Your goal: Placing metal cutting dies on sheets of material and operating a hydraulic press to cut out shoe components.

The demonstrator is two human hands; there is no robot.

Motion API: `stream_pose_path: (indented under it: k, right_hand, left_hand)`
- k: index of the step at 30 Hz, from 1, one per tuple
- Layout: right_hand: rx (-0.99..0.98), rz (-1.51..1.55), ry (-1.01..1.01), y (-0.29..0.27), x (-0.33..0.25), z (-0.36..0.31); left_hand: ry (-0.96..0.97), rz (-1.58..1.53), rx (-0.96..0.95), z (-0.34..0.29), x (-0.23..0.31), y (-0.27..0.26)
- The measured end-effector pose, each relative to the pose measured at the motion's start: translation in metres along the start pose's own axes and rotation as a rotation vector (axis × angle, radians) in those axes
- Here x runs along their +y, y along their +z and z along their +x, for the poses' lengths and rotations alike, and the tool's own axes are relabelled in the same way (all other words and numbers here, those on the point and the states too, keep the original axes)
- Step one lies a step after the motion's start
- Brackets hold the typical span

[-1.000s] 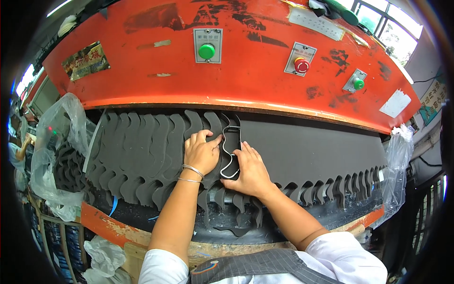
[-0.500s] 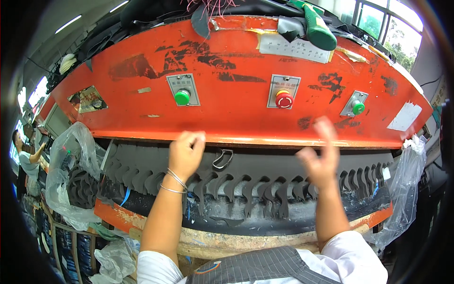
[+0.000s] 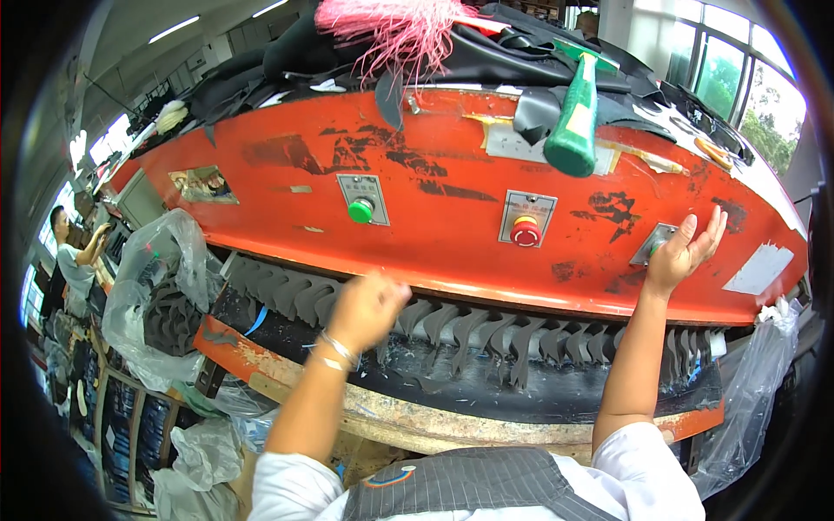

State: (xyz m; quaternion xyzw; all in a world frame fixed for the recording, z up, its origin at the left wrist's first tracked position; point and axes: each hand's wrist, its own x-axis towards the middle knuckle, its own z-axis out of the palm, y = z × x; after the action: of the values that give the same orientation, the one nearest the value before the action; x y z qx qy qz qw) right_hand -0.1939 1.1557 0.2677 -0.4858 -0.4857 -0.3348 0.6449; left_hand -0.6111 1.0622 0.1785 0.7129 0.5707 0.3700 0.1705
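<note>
My left hand (image 3: 371, 319), a metal bangle at its wrist, is raised in front of the lower edge of an orange machine beam (image 3: 452, 256). Its fingers are curled into a fist, somewhat blurred, and I see nothing in them. At the beam's right side, my right hand (image 3: 682, 258) has its fingers stretched out, the palm against or just in front of a green push button (image 3: 647, 252) that it mostly covers. Contact cannot be made out. Under the beam lies dark grey sheet material (image 3: 524, 343) with a row of curved cut edges, on a black bed (image 3: 556, 391).
The beam carries another green button (image 3: 360, 210) and a red stop button (image 3: 526, 232). On top lie a green-handled tool (image 3: 575, 130), pink bristles (image 3: 391, 26) and dark scraps. Clear plastic bags (image 3: 130, 304) hang at both ends. Another person (image 3: 76, 260) stands far left.
My right hand has moved right and onto the right-hand green button. My left hand has shifted slightly right and down. The view has tilted up; the metal loop-shaped piece on the sheet no longer shows.
</note>
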Motion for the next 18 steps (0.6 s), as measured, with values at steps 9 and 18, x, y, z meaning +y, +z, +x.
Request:
stream_pose_path:
  k: [9,18]
  right_hand:
    - [-0.020,-0.031,-0.036,-0.001,-0.005,-0.002]
    - [-0.387,0.144,-0.095,-0.074,-0.071,-0.043]
  left_hand:
    - [-0.245,-0.157,-0.516,-0.175,0.054,0.072]
    - [-0.235,-0.115,-0.261,-0.175,0.061,0.043]
